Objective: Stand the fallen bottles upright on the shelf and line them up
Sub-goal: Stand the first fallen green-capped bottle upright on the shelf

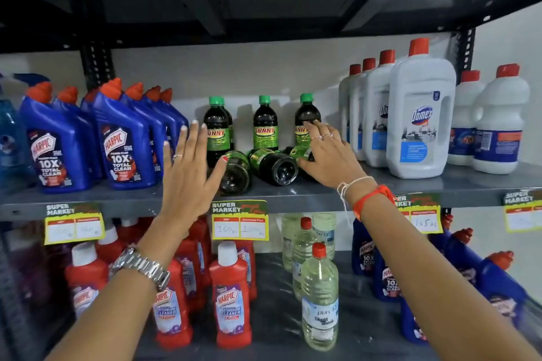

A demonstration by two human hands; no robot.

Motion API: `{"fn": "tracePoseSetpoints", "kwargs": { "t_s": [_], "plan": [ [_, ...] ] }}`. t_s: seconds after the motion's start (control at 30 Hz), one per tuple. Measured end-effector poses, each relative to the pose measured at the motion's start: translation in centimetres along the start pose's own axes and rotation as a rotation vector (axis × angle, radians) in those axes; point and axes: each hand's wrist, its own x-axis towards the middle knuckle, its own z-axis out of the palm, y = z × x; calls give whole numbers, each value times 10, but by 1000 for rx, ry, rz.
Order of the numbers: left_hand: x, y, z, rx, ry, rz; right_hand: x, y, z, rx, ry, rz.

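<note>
Three dark Sunny bottles with green caps stand at the back of the grey shelf (322, 195): left bottle (217, 129), middle bottle (265, 123), right bottle (305, 114). In front of them three more lie on their sides, bases toward me: left fallen bottle (236, 174), middle fallen bottle (274, 165), right fallen bottle (300, 154), partly hidden. My left hand (187, 167) is open, fingers spread, its thumb touching the left fallen bottle. My right hand (328, 155) reaches over the right fallen bottle, fingers spread, fingertips at the right standing bottle; I cannot tell whether it grips anything.
Blue Harpic bottles (123, 141) crowd the shelf's left side, white Domex jugs (419, 117) the right. The upper shelf (264, 9) hangs low overhead. Below are red Harpic bottles (230, 293), clear bottles (319, 299) and price tags (240, 220) on the shelf edge.
</note>
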Motion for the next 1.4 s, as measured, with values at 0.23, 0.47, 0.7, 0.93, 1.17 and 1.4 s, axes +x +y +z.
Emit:
{"fn": "tracePoseSetpoints", "kwargs": {
  "t_s": [0.23, 0.47, 0.7, 0.93, 1.17, 1.4],
  "plan": [
    [-4, -40, 14, -115, -231, -140, 18, 8, 10, -135, -311, 128],
    [1, -55, 21, 56, -672, -167, 45, 8, 16, -190, -393, 176],
    [-3, -47, 14, 333, -722, 58, 67, 20, 18, 42, -491, 264],
    [-9, -46, 11, 456, -657, 167, 57, 32, 20, 402, -278, 381],
    [-10, -49, 16, 433, -615, 151, 47, 25, 14, 999, 142, 455],
    [-10, -48, 14, 438, -612, 128, 19, 21, 26, 1000, 224, 405]
  ]
}}
